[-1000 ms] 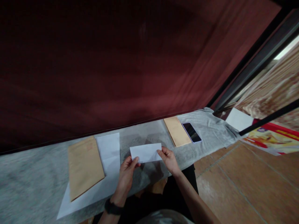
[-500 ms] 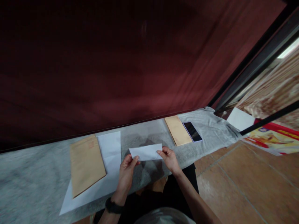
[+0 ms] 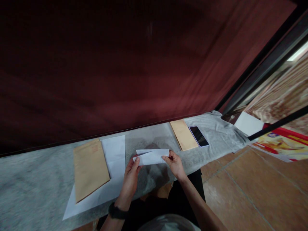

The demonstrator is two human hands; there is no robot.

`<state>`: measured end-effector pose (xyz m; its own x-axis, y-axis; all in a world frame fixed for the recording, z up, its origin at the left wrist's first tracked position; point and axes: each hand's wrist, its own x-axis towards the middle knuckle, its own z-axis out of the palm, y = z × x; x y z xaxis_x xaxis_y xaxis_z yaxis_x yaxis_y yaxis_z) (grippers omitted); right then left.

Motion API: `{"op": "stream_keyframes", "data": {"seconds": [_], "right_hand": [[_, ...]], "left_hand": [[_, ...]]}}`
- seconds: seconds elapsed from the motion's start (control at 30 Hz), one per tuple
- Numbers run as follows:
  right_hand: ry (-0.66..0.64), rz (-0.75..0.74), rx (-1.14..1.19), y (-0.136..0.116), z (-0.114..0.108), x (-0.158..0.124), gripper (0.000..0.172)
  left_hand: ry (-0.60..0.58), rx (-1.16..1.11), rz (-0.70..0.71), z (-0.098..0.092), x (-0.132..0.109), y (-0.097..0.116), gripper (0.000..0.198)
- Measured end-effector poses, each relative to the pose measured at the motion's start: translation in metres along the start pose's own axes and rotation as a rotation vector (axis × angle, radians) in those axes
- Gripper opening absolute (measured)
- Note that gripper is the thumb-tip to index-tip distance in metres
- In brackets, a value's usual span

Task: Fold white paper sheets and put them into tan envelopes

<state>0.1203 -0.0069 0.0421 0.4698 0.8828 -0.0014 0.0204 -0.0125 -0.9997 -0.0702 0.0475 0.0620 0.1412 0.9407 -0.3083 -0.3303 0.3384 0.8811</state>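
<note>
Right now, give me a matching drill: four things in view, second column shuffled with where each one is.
Things
1. folded white paper
2. large tan paper envelope
3. narrow tan paper envelope
4. flat black-screened smartphone

Places
A. farthest right on the grey cloth
B. pinched between left hand and right hand
C. on a flat white sheet, left of the hands
D. on the cloth, just left of the smartphone

Pairs: 1-B, 2-C, 3-D, 4-A
</note>
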Motion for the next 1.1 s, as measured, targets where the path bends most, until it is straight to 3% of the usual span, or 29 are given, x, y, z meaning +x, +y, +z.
{"op": "stream_keyframes", "data": {"seconds": [0.3, 0.7, 0.97, 1.1], "right_hand": [[-0.021, -0.007, 0.033, 0.001, -0.002, 0.0, 0.036], [-0.037, 0.027, 0.044, 0.019, 0.003, 0.009, 0.038], [0.08, -0.187, -0.424, 0.034, 0.005, 0.015, 0.025], [0.12, -0.383, -0.638, 0.039, 0.008, 0.011, 0.04]], "left_hand": [[-0.094, 0.1, 0.054, -0.006, 0.0, 0.001, 0.057], [-0.07, 0.374, 0.078, -0.013, 0.006, -0.006, 0.038], [0.006, 0.719, 0.252, -0.027, 0.034, -0.034, 0.024], [0.041, 0.914, 0.322, -0.025, 0.038, -0.036, 0.021]]}}
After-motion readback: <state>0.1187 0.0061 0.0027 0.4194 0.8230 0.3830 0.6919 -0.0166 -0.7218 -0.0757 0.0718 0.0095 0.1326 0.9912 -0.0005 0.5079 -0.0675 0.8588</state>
